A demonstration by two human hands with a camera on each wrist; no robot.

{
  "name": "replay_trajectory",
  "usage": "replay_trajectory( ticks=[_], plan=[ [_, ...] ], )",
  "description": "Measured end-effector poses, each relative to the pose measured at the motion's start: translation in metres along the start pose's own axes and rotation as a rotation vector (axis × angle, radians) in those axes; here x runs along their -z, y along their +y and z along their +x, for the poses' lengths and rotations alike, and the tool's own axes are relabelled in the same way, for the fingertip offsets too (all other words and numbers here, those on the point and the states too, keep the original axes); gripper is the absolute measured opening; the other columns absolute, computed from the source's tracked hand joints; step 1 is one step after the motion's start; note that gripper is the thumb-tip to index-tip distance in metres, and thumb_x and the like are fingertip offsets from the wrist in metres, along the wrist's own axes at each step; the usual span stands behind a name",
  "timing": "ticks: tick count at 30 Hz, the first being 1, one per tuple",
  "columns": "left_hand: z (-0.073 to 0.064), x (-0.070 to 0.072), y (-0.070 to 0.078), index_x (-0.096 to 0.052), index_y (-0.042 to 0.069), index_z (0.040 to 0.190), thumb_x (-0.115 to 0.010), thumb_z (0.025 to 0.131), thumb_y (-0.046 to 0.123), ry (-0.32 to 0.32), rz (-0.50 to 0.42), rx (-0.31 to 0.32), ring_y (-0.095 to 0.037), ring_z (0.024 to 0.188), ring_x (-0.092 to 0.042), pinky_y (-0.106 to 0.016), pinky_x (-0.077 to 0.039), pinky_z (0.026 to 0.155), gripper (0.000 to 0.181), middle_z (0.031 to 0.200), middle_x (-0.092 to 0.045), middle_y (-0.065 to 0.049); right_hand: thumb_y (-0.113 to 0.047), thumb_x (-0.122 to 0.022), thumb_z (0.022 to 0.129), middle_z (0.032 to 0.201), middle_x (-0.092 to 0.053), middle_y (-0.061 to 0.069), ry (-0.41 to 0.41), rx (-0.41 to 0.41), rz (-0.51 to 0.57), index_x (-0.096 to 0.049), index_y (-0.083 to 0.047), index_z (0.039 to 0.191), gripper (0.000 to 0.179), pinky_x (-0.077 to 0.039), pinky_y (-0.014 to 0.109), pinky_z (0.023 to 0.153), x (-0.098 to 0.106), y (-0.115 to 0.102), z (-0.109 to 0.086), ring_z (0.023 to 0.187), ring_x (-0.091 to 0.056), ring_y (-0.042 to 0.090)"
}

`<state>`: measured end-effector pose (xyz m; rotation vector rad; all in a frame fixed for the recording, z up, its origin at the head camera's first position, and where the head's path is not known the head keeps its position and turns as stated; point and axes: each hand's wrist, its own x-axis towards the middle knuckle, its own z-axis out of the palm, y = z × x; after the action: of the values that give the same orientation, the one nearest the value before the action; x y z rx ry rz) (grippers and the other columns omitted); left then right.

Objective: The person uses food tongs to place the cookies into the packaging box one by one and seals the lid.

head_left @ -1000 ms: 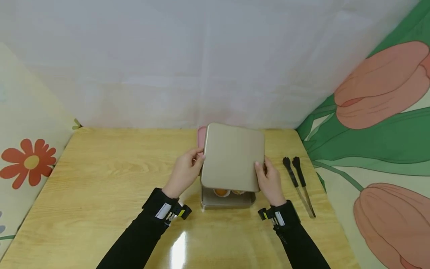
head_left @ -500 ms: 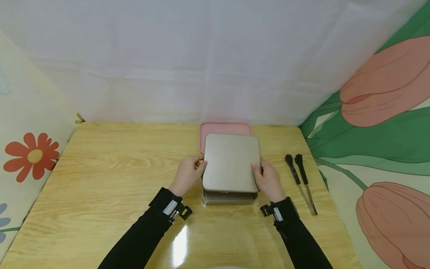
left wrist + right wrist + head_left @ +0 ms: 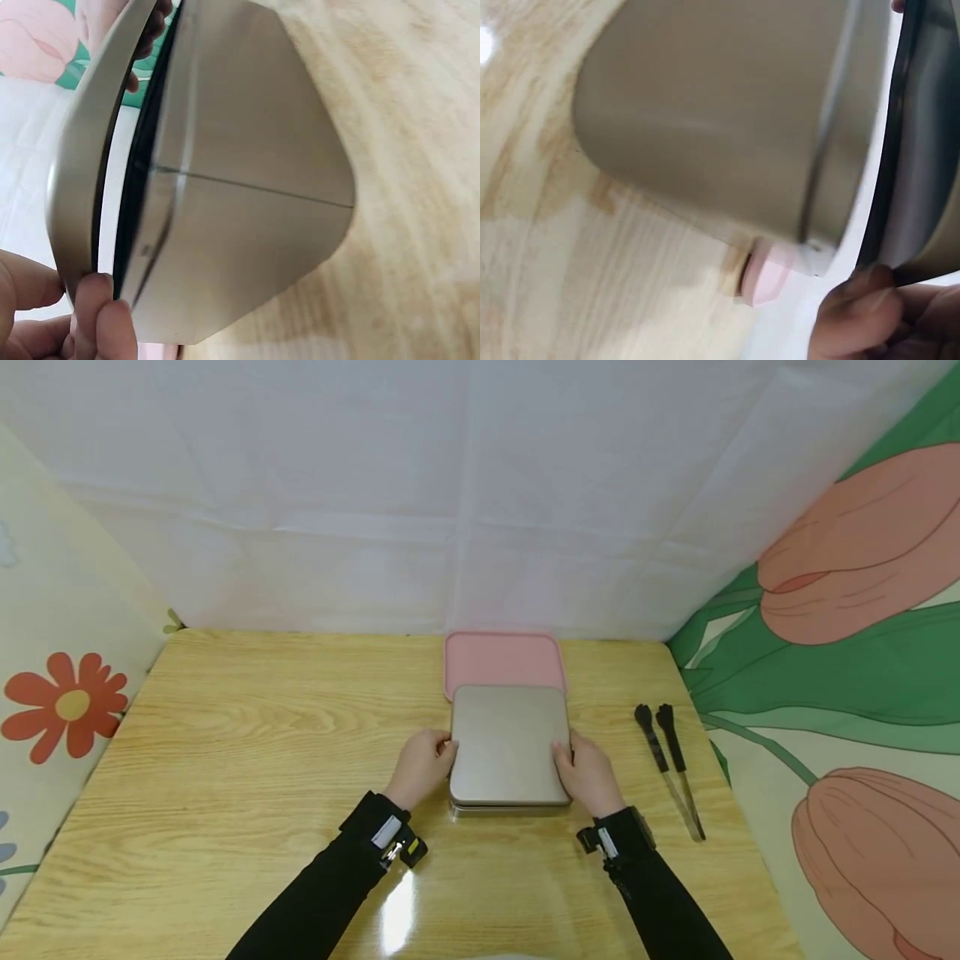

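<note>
A silvery-beige rectangular lid (image 3: pixel 510 743) lies level over a matching metal tin (image 3: pixel 510 811), whose inside is hidden. My left hand (image 3: pixel 420 768) pinches the lid's left edge, thumb on top and fingers under the rim. On the opposite edge, my right hand (image 3: pixel 591 774) holds it the same way. In the left wrist view a narrow gap shows between the lid (image 3: pixel 82 165) and the upper rim of the tin (image 3: pixel 255 232). The right wrist view also has the lid (image 3: pixel 922 150) slightly apart from the tin (image 3: pixel 720 127).
Behind the tin lies a pink tray (image 3: pixel 506 662), partly covered by the lid in the head view. Metal tongs with black handles (image 3: pixel 672 743) rest to the right on the wooden table (image 3: pixel 262 735). A white cloth (image 3: pixel 315 502) hangs along the back.
Both hands have brought the lid down and toward me, from tilted to level over the tin. The small cakes in paper cups seen inside earlier are now covered, and more of the pink tray shows.
</note>
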<state>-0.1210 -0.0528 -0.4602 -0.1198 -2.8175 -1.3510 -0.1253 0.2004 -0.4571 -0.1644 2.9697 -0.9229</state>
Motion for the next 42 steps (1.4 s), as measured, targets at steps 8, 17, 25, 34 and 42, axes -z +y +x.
replay_trajectory(
  ticks=[8, 17, 25, 34, 42],
  plan=[
    [-0.003, -0.007, -0.004, -0.065, 0.0, 0.079, -0.055, 0.087, 0.011, -0.017, 0.017, 0.044, -0.013, 0.051, -0.042, -0.027, -0.035, 0.049, 0.017, 0.057, -0.045, 0.0, -0.027, -0.045, 0.094, 0.116, -0.052, 0.033, -0.003, -0.01, -0.016, -0.043, 0.015, 0.126, 0.053, -0.042, 0.049, 0.085, -0.004, 0.003, -0.003, 0.106, -0.052, 0.043],
    [-0.006, -0.01, -0.005, -0.065, -0.001, 0.08, -0.055, 0.088, 0.011, -0.023, 0.036, 0.063, -0.014, 0.052, -0.043, -0.028, -0.035, 0.05, 0.018, 0.057, -0.045, 0.0, -0.026, -0.045, 0.094, 0.114, -0.054, 0.031, -0.003, -0.015, -0.033, -0.045, 0.014, 0.125, 0.05, -0.043, 0.049, 0.084, -0.008, 0.004, -0.003, 0.104, -0.053, 0.042],
    [-0.007, -0.01, -0.005, -0.063, 0.0, 0.075, -0.055, 0.087, 0.011, -0.001, 0.051, 0.03, -0.013, 0.051, -0.042, -0.028, -0.035, 0.049, 0.018, 0.056, -0.044, 0.001, -0.025, -0.047, 0.093, 0.113, -0.055, 0.031, -0.006, -0.011, -0.069, -0.046, 0.014, 0.124, 0.049, -0.042, 0.049, 0.085, -0.012, 0.008, -0.003, 0.104, -0.053, 0.042],
    [-0.009, -0.013, -0.009, -0.065, -0.001, 0.078, -0.057, 0.086, 0.009, 0.022, 0.062, 0.016, -0.014, 0.051, -0.043, -0.028, -0.036, 0.05, 0.015, 0.056, -0.046, 0.0, -0.025, -0.046, 0.094, 0.114, -0.054, 0.031, -0.01, -0.02, -0.066, -0.046, 0.014, 0.124, 0.049, -0.041, 0.049, 0.086, -0.015, 0.009, -0.001, 0.106, -0.052, 0.041],
    [-0.01, -0.013, -0.01, -0.066, -0.003, 0.085, -0.056, 0.087, 0.012, -0.008, 0.053, 0.049, -0.013, 0.05, -0.044, -0.028, -0.037, 0.049, 0.018, 0.057, -0.047, 0.0, -0.027, -0.045, 0.094, 0.116, -0.051, 0.034, -0.011, -0.029, -0.055, -0.043, 0.015, 0.125, 0.053, -0.04, 0.05, 0.087, -0.015, 0.01, -0.005, 0.107, -0.051, 0.044]
  ],
)
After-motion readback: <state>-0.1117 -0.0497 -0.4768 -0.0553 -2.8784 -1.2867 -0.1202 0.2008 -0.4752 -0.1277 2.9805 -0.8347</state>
